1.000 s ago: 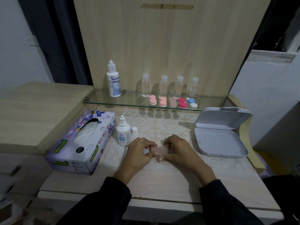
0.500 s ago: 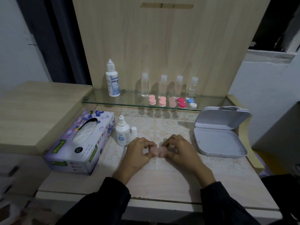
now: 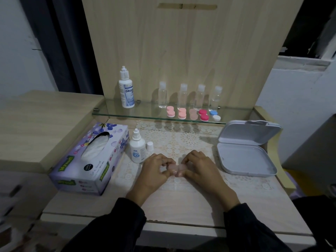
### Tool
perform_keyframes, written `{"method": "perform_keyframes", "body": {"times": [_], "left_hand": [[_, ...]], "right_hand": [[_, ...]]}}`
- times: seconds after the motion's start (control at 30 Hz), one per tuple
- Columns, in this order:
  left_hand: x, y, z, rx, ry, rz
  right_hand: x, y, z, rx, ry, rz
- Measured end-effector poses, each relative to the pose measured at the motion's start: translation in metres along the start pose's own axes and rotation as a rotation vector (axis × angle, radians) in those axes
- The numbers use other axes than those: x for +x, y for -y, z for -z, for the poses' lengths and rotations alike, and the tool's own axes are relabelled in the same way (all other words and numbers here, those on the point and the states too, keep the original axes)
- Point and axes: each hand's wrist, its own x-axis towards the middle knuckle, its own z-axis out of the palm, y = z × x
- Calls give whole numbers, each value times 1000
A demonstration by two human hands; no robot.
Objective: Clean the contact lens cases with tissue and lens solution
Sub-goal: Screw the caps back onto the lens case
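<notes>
My left hand (image 3: 154, 172) and right hand (image 3: 202, 169) both pinch one small pink case (image 3: 175, 167) with bent fingers (image 3: 166, 161). The case is between them, over the middle of the table (image 3: 181, 206), near the little bottle (image 3: 137, 150).

Before me: tall pale wood-grain back panel (image 3: 181, 51), clear glass shelf (image 3: 111, 111) across it.
My left: white plaster wall (image 3: 16, 51), dark curtain (image 3: 69, 44).
Light: dim.

Right of centre: white hinged box (image 3: 245, 160), lid up, lying on table (image 3: 272, 211). Lace mat (image 3: 190, 140) spread mid-table. Glass shelf (image 3: 145, 110) across mid-frame, four clear bottles (image 3: 162, 95) upright in a row on it. Wood panel (image 3: 181, 51) behind. Dark curtain (image 3: 69, 51) upper left.
</notes>
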Motion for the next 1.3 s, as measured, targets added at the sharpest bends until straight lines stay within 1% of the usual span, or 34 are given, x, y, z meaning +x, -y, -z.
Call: {"method": "perform_keyframes", "body": {"times": [0.1,0.17,0.33,0.47,0.53,0.63,0.8,0.93,1.1,1.2,1.3], "left_hand": [[0,-1,0,2,11,1],[0,-2,0,0,14,5],[0,0,1,14,10,7],[0,-1,1,22,6,-3],[-2,-1,3,68,19,-29],[-11,3,8,206,46,-63],[-34,12,21,303,98,62],[-36,13,19,353,117,64],[-36,12,18,354,89,60],[-37,11,19,342,100,54],[-37,12,20,347,93,45]], "right_hand": [[-1,-2,3,108,60,3],[-1,-2,0,112,24,3],[-3,2,-10,-81,-112,1],[-8,5,-13,-151,-146,-13],[-8,6,-13,-108,-122,-28],[-10,8,-10,0,-80,-53],[-16,13,-10,-9,-113,-54],[-12,18,-15,17,-141,-96],[14,26,-12,109,-241,-146],[46,36,-3,173,-347,-155],[80,50,6,158,-467,-147]]}}
